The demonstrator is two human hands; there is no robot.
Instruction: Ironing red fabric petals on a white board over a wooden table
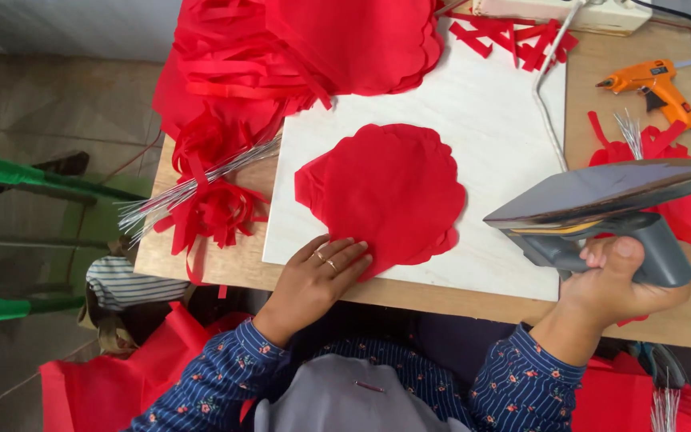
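Observation:
A round red fabric piece with a scalloped edge (389, 188) lies on a white board (489, 120). My left hand (317, 276) rests flat on the board, fingertips pressing the fabric's near edge. My right hand (613, 288) grips the grey handle of a clothes iron (601, 208), lifted off the board and tilted so its metal soleplate faces up and left. The iron's white cord (549, 96) runs to the far edge.
More scalloped red fabric (353, 40) and red strips (513, 36) lie at the far side. A bundle of thin wires (193, 188) crosses red flower shapes (213, 212) on the left. An orange glue gun (653, 80) sits at the right. The wooden table edge (441, 300) is near me.

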